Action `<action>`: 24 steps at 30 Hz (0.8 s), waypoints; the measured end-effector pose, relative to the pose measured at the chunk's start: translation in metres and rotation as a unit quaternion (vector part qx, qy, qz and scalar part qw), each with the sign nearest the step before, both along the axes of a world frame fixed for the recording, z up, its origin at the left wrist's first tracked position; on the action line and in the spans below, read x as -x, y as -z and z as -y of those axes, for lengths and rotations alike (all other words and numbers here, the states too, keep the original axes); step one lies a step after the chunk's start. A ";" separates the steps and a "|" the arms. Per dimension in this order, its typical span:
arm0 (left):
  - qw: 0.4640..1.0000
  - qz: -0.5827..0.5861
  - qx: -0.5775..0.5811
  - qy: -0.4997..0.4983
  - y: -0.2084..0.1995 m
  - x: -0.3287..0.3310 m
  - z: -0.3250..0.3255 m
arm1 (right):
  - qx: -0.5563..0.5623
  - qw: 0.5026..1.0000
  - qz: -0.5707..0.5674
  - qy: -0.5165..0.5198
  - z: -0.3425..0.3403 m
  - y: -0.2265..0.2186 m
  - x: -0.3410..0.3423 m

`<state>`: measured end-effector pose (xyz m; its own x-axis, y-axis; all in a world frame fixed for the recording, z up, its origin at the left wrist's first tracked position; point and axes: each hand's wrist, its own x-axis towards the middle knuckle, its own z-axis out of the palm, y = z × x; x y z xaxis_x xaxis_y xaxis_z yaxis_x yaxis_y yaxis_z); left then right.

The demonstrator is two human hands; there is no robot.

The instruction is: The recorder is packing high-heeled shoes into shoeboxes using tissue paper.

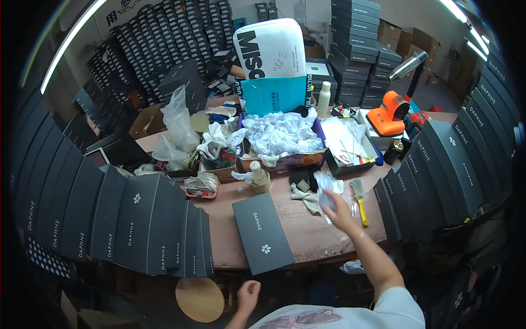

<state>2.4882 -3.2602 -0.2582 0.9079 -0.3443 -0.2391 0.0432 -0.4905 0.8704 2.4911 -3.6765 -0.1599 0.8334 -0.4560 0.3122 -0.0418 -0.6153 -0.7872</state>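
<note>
My right hand (pixel 337 212) is raised over the right part of the table, closed on a piece of crumpled white tissue paper (pixel 325 183) that is blurred by motion. Below and beside it lie a pale cloth (pixel 307 199), a black pad (pixel 298 178) and a yellow-handled brush (pixel 359 202). My left hand (pixel 249 295) hangs in front of the table's near edge, its fingers curled in with nothing visible in them. Closest to it on the table is a lidded dark grey shoe box (pixel 263 233), lying slightly askew.
Stacked grey shoe boxes (pixel 143 225) wall the left side; more boxes (pixel 438 164) stand right. A purple box (pixel 298 161) of crumpled tissue sits at the back, near a beige bottle (pixel 259 178). An orange tool (pixel 388 115) stands back right. A round stool (pixel 200 300) is below the table.
</note>
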 end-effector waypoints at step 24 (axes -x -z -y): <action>0.831 -0.496 0.249 -0.039 0.008 -0.077 0.053 | -0.016 0.881 -0.348 0.320 0.086 0.173 0.121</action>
